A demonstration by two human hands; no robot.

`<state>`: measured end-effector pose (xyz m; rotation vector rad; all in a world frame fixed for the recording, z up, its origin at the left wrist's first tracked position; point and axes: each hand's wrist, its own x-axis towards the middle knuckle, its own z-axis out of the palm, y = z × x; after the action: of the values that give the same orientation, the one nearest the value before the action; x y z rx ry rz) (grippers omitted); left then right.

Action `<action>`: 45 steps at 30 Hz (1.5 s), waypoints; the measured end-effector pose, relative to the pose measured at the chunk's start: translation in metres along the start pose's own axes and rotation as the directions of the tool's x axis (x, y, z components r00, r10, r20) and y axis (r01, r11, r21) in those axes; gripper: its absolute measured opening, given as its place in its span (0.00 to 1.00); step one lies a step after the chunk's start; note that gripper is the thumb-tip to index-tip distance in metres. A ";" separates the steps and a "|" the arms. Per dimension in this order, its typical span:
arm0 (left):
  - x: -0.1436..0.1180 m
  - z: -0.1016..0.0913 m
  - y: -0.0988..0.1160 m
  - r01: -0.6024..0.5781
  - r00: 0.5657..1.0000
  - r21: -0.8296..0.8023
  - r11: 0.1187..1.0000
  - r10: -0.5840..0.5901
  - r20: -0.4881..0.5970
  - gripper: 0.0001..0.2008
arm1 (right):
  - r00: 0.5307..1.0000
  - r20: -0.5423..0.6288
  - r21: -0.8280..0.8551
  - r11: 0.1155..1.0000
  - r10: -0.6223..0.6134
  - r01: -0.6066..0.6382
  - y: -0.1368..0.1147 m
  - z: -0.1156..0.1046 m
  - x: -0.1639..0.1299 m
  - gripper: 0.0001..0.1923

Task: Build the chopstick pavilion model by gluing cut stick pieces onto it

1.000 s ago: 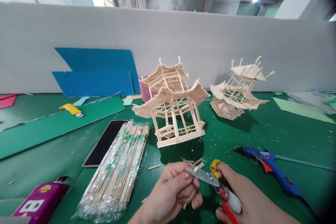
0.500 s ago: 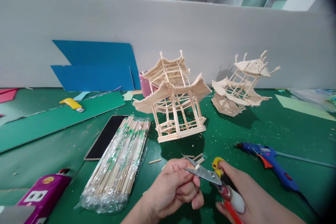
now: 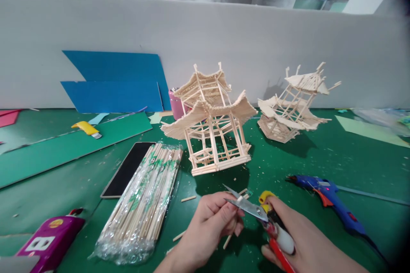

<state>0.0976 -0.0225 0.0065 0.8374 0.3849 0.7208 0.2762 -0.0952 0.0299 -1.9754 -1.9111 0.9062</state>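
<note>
Head view: the left hand (image 3: 209, 226) pinches a thin wooden stick (image 3: 231, 235) between closed fingertips, low in the middle of the picture above a green table (image 3: 320, 158). The right hand (image 3: 304, 243) grips red-handled scissors (image 3: 256, 213), fingers wrapped round the handles, blades meeting the stick at the left fingertips. Just behind stands a stick pagoda model (image 3: 213, 123); a second model (image 3: 294, 102) leans farther right. A wrapped stick bundle (image 3: 144, 200) lies left, a blue glue gun (image 3: 326, 196) right.
</note>
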 end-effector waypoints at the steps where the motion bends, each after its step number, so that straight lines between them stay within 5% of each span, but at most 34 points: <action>1: 0.001 0.002 0.001 0.010 0.999 -0.072 0.997 -0.008 0.032 0.11 | 1.000 0.009 -0.005 1.000 -0.002 0.002 -0.002 -0.001 0.000 0.17; 6: 0.001 0.006 0.003 0.069 0.991 -0.261 0.963 -0.035 0.132 0.11 | 1.000 0.008 -0.047 0.999 -0.015 0.015 -0.006 -0.004 -0.002 0.20; 17: 0.000 0.004 0.005 0.133 0.979 -0.304 0.944 -0.077 0.189 0.11 | 0.998 0.053 -0.001 0.999 -0.043 0.043 -0.006 -0.002 0.000 0.12; 23: 0.001 0.000 0.004 0.056 0.998 0.044 0.997 -0.057 0.009 0.11 | 0.999 0.016 -0.007 0.999 -0.034 0.034 -0.003 -0.002 -0.001 0.07; 29: -0.002 -0.003 0.006 0.024 1.000 0.407 0.913 -0.016 -0.022 0.15 | 0.999 -0.026 0.091 0.995 -0.038 0.040 0.003 0.003 0.001 0.04; 35: 0.002 -0.001 0.006 0.133 0.989 0.162 0.978 -0.141 0.034 0.15 | 0.994 -0.108 0.067 0.998 -0.003 0.011 0.013 -0.004 0.001 0.07; 45: 0.005 0.003 0.011 0.052 0.999 0.028 0.998 -0.052 0.008 0.08 | 0.955 -0.217 -0.079 0.971 0.204 -0.225 0.061 -0.011 -0.010 0.15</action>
<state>0.0978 -0.0158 0.0162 0.8534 0.4086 0.6643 0.3330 -0.1093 0.0064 -2.2733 -1.6826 0.6306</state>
